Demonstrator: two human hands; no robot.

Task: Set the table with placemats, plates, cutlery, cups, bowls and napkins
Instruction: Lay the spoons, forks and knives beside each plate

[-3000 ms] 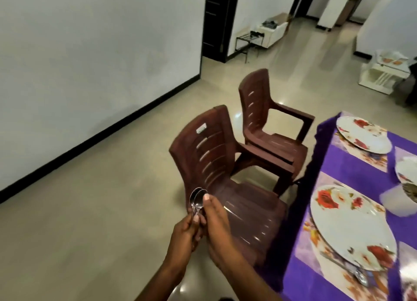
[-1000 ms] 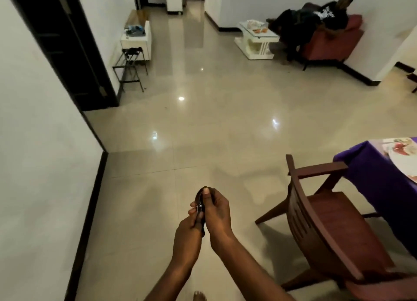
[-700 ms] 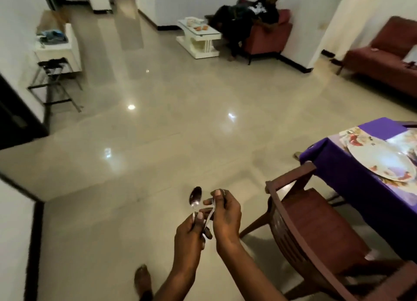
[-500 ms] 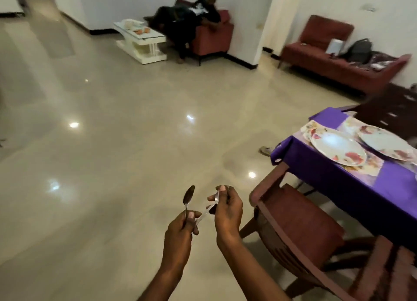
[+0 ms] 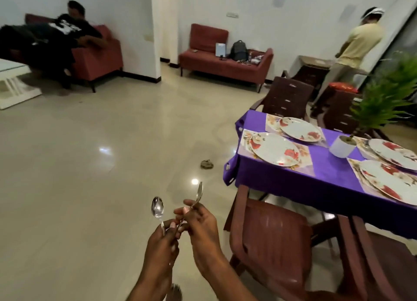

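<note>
At lower centre of the frame, the left hand (image 5: 160, 239) grips one spoon (image 5: 157, 207) upright by its handle, while the right hand (image 5: 198, 219) pinches a second spoon (image 5: 199, 193), now drawn clear of what was a single bunch a second ago. The view has swung from bare floor to the table (image 5: 325, 176) at right, where plates (image 5: 274, 148) on placemats (image 5: 305, 163) show no cutlery. With the spoons separated, the person seems ready to lay one at the nearest setting, beyond a brown chair (image 5: 268, 239).

Red sofa (image 5: 225, 61) against wall, backpack (image 5: 238, 50) on it, potted plant (image 5: 379, 102) on purple tablecloth (image 5: 282, 179), brown chair (image 5: 270, 244) beside.
</note>
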